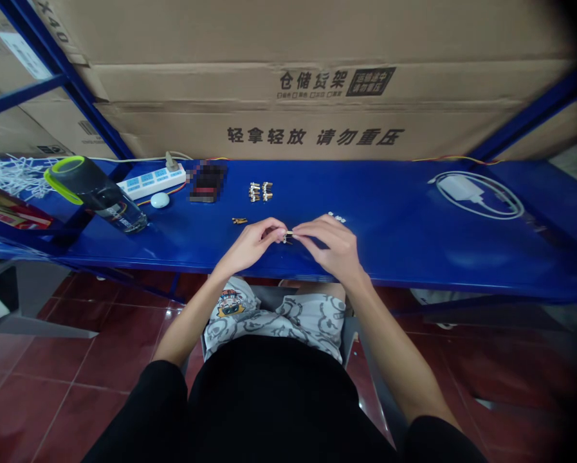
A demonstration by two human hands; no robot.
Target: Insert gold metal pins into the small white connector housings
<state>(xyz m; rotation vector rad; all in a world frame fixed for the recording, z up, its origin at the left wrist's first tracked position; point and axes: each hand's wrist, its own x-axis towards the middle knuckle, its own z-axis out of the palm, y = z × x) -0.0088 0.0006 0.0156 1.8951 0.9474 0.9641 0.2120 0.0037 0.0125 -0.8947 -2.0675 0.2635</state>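
A small brass-coloured and white part (289,234) is pinched between the fingertips of both my hands, just above the near edge of the blue tabletop (394,238). My left hand (252,243) is closed on its left end, and my right hand (334,244) grips the right end with thumb and fingers. The part is too small to name its kind. Several loose brass-coloured pieces (239,220) lie left of my hands. A few small white pieces (339,218) lie behind my right hand, partly hidden by it. Farther back, white-and-brass pieces stand in two groups (254,191).
On the left stand a dark bottle (107,199) with a green loop, a white power strip (153,182), a round white object (159,200) and a dark box (206,183). A coiled white cable (507,209) with a charger lies right. Cardboard boxes (172,90) rise behind the tabletop.
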